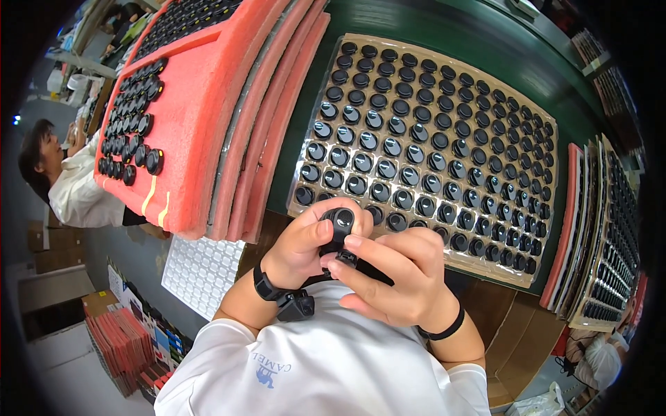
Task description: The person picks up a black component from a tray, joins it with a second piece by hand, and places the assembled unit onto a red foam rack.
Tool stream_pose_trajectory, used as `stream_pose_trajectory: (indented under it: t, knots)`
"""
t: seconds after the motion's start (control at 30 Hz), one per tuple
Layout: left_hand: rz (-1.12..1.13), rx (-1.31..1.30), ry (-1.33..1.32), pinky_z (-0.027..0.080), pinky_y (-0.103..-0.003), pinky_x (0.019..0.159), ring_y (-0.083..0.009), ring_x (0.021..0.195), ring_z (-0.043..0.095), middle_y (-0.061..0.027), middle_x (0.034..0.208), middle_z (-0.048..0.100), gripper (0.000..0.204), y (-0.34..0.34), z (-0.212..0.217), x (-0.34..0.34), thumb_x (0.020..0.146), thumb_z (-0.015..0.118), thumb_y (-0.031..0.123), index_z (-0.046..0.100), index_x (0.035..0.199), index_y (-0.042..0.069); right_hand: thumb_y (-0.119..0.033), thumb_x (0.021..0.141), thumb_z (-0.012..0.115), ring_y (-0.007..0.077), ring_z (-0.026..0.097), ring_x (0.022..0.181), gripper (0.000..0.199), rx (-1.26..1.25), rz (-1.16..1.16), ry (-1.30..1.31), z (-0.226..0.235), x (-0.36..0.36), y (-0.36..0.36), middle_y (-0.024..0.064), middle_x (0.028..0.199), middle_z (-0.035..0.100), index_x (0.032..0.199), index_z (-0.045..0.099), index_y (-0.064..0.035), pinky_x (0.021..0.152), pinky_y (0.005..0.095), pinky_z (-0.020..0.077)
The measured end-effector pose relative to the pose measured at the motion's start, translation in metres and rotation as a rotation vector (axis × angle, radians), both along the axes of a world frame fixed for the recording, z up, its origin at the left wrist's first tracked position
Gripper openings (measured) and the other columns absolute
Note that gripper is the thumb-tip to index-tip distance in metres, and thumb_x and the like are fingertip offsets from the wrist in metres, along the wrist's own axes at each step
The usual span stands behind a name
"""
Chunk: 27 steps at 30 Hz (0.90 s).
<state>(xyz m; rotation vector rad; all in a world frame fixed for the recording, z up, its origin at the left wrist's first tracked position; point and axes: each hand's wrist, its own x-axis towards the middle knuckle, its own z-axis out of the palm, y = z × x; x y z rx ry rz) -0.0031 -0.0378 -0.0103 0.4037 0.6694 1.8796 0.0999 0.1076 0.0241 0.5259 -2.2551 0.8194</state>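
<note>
Close to my chest, my left hand (300, 244) is closed round a small black part with a rounded, glossy head (341, 219). My right hand (406, 272) pinches a second small black piece (345, 259) just below that head, touching or almost touching it. The fingers partly cover both, so I cannot tell whether they are joined. Just beyond my hands lies a clear plastic tray (316, 200) with rows of similar black round parts (414, 152) in its pockets.
On the left rises a stack of pink foam trays (201, 139) with black parts on top. More stacked trays (586, 229) stand at the right edge. A white pocketed sheet (201, 270) lies lower left. Cardboard (524, 340) is at lower right. Another person (76, 180) is at far left.
</note>
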Motion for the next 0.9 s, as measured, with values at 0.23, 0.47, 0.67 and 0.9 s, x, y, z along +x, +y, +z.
stream_pose_trajectory:
  t: [0.23, 0.47, 0.67, 0.9]
  knots:
    - [-0.046, 0.015, -0.119, 0.037, -0.021, 0.041, -0.0057, 0.049, 0.039, -0.0057, 0.080, 0.053, 0.046, -0.002, 0.000, -0.001, 0.084, 0.063, 0.042, 0.050, 0.099, 0.001, -0.015, 0.064, 0.078, 0.0215, 0.053, 0.083, 0.041, -0.100, -0.070, 0.028, -0.012, -0.008, -0.003, 0.0080, 0.109, 0.057, 0.103, 0.067, -0.0103, 0.070, 0.0324, 0.0414]
    - [-0.037, 0.002, -0.108, 0.038, -0.022, 0.045, -0.0071, 0.051, 0.040, -0.0070, 0.079, 0.054, 0.044, -0.001, 0.008, -0.002, 0.086, 0.062, 0.039, 0.049, 0.102, 0.001, -0.009, 0.069, 0.073, 0.0229, 0.056, 0.080, 0.033, -0.229, -0.039, -0.021, -0.010, -0.006, -0.002, 0.0116, 0.103, 0.057, 0.101, 0.066, -0.0060, 0.067, 0.0308, 0.0434]
    - [0.097, 0.014, 0.034, 0.042, -0.027, 0.051, -0.0110, 0.054, 0.044, -0.0100, 0.076, 0.052, 0.038, -0.006, 0.011, -0.008, 0.089, 0.057, 0.034, 0.044, 0.108, 0.003, -0.005, 0.079, 0.066, 0.0195, 0.056, 0.081, 0.022, -0.390, -0.070, -0.267, -0.006, 0.017, 0.018, 0.0136, 0.097, 0.058, 0.100, 0.064, -0.0001, 0.066, 0.0279, 0.0450]
    - [0.207, 0.121, 0.026, 0.045, -0.033, 0.061, -0.0138, 0.056, 0.047, -0.0096, 0.072, 0.053, 0.035, -0.008, 0.005, -0.014, 0.091, 0.052, 0.027, 0.041, 0.113, 0.003, -0.002, 0.080, 0.064, 0.0158, 0.054, 0.084, 0.021, -0.782, -0.101, -0.473, -0.007, 0.029, 0.045, 0.0117, 0.097, 0.058, 0.100, 0.062, 0.0033, 0.071, 0.0248, 0.0441]
